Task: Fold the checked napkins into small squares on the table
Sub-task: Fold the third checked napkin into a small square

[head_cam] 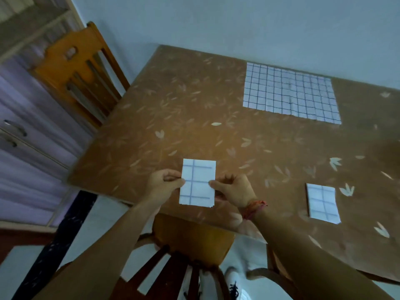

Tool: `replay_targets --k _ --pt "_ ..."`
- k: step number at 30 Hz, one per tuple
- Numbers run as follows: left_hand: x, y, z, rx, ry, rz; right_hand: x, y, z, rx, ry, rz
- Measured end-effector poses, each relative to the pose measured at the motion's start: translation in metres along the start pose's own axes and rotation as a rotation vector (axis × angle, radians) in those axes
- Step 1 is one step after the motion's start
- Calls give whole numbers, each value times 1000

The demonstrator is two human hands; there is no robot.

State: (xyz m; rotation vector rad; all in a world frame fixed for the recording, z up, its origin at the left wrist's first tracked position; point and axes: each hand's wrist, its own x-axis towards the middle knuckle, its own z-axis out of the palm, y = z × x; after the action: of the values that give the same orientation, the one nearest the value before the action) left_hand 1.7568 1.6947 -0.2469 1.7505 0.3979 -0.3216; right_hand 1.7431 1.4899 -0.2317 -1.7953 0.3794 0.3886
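Note:
A folded white napkin with blue check lines point(198, 182) is held just above the near edge of the table point(173, 118). My left hand point(161, 180) pinches its left edge and my right hand point(232, 190) pinches its right edge. A second folded napkin point(322, 202) lies flat on the table to the right. A large unfolded checked napkin point(290, 92) lies spread out at the far right of the table.
The table has a brown cloth with a leaf print. One wooden chair point(80, 70) stands at the table's left side, another point(190, 243) is tucked under the near edge below my arms. Purple cabinet doors point(26, 148) are at the left.

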Motion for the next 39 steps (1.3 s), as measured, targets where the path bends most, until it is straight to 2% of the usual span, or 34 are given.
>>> replay_targets --k 9,25,39 --pt "26 -3 -51 78 77 54 26 -17 54 5 -31 26" --pt "116 -22 -85 157 159 31 109 -23 114 64 24 173" --pt "177 -38 -93 437 221 117 167 -17 150 10 61 219"
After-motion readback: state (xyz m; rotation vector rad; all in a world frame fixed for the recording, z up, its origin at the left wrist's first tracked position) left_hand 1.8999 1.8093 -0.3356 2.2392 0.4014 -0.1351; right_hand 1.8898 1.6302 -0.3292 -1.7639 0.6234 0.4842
